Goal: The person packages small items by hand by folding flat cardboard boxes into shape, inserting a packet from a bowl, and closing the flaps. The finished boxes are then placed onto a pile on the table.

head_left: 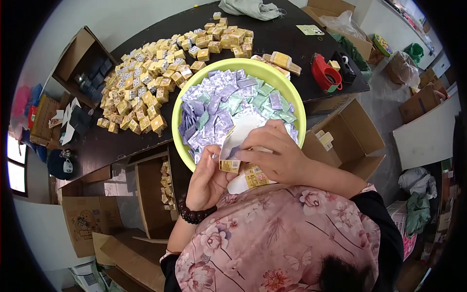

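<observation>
My left hand (203, 181) holds a small yellow-and-white carton (228, 166) over the near rim of a lime-green basin (297, 104). The carton's white inside faces up and something purplish shows in it. My right hand (279, 155) grips the carton's right side, its fingertips at the opening; whether they also pinch a sachet is hidden. Below the right hand, another yellow-and-white carton (256, 177) lies against the floral apron. Purple and green sachets (221, 104) fill the basin.
A heap of small yellow boxes (143, 87) covers the dark table (287, 36) at left. Flat yellow cartons (282, 60) lie behind the basin, with a red tape dispenser (325, 73) to the right. Open cardboard boxes (357, 129) stand below the table on both sides.
</observation>
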`<state>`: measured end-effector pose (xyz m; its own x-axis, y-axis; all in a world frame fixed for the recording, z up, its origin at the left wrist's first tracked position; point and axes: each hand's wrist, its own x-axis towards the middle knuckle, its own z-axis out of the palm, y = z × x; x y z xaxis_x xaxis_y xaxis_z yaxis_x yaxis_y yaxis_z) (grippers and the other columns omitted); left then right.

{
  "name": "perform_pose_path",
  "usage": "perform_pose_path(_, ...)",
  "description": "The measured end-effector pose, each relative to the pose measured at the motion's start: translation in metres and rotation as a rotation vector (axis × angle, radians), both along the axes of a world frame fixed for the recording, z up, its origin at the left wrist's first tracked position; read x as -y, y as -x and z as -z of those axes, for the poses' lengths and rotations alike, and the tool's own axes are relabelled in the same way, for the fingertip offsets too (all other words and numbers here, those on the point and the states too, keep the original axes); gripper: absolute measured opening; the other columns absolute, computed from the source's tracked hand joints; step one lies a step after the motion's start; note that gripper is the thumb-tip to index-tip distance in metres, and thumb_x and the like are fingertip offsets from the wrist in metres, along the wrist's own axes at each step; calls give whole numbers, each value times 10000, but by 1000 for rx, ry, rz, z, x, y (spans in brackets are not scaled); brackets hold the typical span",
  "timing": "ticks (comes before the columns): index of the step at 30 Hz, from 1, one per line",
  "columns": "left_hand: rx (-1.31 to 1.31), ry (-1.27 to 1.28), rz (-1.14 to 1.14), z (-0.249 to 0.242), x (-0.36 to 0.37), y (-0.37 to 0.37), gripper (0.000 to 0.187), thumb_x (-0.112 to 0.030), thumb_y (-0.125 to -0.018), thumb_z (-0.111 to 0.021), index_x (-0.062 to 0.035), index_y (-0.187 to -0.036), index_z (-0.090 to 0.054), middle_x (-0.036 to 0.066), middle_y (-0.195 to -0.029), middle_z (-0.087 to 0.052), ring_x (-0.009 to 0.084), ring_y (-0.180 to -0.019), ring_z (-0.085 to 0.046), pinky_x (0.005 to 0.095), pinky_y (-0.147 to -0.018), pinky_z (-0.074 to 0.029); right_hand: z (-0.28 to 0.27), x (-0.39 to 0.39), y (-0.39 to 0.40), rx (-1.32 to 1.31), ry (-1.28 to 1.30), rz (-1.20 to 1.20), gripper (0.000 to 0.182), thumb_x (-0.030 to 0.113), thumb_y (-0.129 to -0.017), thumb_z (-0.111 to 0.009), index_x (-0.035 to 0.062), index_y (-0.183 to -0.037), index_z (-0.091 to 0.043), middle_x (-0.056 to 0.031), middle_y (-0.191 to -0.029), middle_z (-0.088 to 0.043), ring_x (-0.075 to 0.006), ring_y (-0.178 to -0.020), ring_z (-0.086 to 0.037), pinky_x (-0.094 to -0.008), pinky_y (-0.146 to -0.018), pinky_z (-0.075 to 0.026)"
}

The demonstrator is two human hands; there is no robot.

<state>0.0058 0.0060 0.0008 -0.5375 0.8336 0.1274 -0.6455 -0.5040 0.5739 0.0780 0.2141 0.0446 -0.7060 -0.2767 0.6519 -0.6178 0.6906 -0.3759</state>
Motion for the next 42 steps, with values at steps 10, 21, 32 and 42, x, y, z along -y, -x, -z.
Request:
perform_pose_path(10,86,219,91,-21,-1,-9,388,-105,-992,-422,9,-1354,-344,143,-1285,-496,258,-1198,-533,469,-1008,-475,11,10,5,-141,20,-100,237,140,-770,-739,114,-999,-685,-20,-1030,-611,-211,-976,-604,-371,-837,-420)
perform_pose_path(21,-69,373,-130,-24,-11,-16,421,-50,-967,-399,-7,-1384,-365,111,-1260,-525,148,-1100,-555,285,-867,-523,26,20,1,131,389,-158,195,154,-808,-743,105,-964,-637,-23,-1087,-571,-237,-1081,-536,-416,-958,-415)
perform_pose_path(32,35,117,-37,-18,-6,-14,567,-130,-992,-473,-44,-1484,-205,140,-1455,-342,264,-1317,-423,450,-1035,-441,36,12,12,272,667,-300,156,-1,-840,-678,37,-936,-562,-120,-1171,-635,-282,-1235,-537,-521,-1110,-287)
perform_pose_path(42,63,78,-19,-11,-8,-11,630,-102,-962,-541,-39,-1487,-199,136,-1439,-369,258,-1292,-448,442,-1020,-463,25,17,14,498,920,-406,205,-95,-830,-651,-23,-1019,-624,-126,-1040,-642,-224,-1132,-588,-322,-961,-481)
